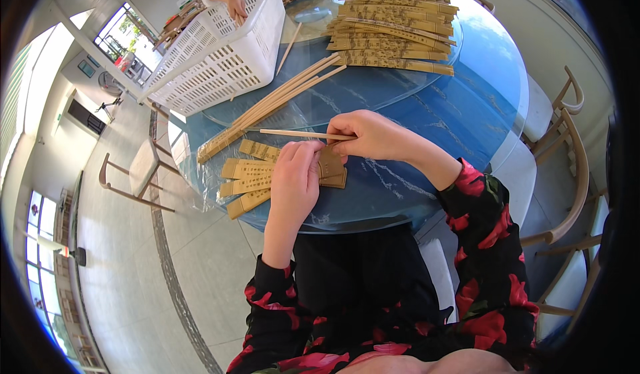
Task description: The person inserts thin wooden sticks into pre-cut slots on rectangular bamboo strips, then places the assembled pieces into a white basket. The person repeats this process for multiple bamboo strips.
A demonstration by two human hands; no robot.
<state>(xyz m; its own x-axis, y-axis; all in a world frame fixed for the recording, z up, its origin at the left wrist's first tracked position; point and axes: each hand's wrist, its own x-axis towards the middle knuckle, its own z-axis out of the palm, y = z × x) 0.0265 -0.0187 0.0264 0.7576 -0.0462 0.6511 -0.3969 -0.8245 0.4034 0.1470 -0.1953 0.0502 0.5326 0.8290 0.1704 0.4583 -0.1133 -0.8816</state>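
Right, both hands are together at the near edge of the round blue table (467, 117). The right hand (373, 136) is curled, fingertips pinching one end of a thin pale stick (300, 134), which runs out level to the person's left, just above the tabletop. The left hand (295, 181) lies palm down, fingers bent, pressing on the brown paper sleeves (253, 177) fanned out beneath it; whether it actually grips one I cannot tell, the fingers cover that part. The held end of the stick meets the sleeves right between the two hands, at the left fingertips. The sleeves spread out to the person's left of the hand, four or five of them, overlapping, flat on the glass.

Just beyond the hands, a loose bundle of bare sticks (280, 101) lies slantwise across the table, running away toward the far right. Past that, a big stack of sleeved sticks (393, 31) sits at the far side. On the far left stands a white perforated plastic basket (220, 54), tilted, with another person's hand (230, 1) on its rim. Wooden chairs (567, 167) stand to the right of the table.
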